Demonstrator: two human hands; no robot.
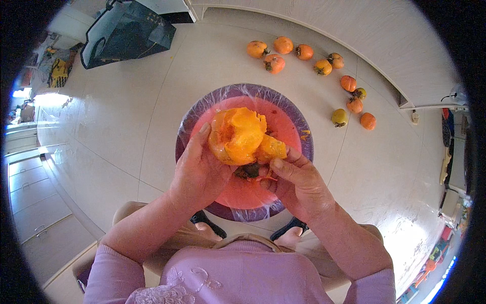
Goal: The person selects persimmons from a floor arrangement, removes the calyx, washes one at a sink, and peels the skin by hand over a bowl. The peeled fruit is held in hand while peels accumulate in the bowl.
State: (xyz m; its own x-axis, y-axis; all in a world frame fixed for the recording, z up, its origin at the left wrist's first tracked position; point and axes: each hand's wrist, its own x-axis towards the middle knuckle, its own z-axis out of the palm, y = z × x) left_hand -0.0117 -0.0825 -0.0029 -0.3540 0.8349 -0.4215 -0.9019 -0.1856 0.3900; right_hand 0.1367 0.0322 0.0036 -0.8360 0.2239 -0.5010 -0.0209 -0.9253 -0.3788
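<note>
My left hand (199,163) cups a large, partly peeled orange persimmon (237,136) from its left and lower side. On the fruit's right, my right hand (298,176) pinches a flap of orange peel (272,148) between thumb and fingers; the flap touches the fruit. Both hands are above a round bin (307,148) with a dark purple rim, wrapped in clear plastic film, with a red-pink inside. Dark leafy calyx pieces (248,171) and peel scraps show inside the bin below the fruit. A bit of orange peel (305,133) sticks to the rim at the right.
Several whole persimmons (274,64) lie on the tiled floor beyond the bin and to its right, along a pale cabinet (341,22). A dark paper bag (133,38) stands at the upper left. White drawers (41,201) are at the left. My feet flank the bin's near side.
</note>
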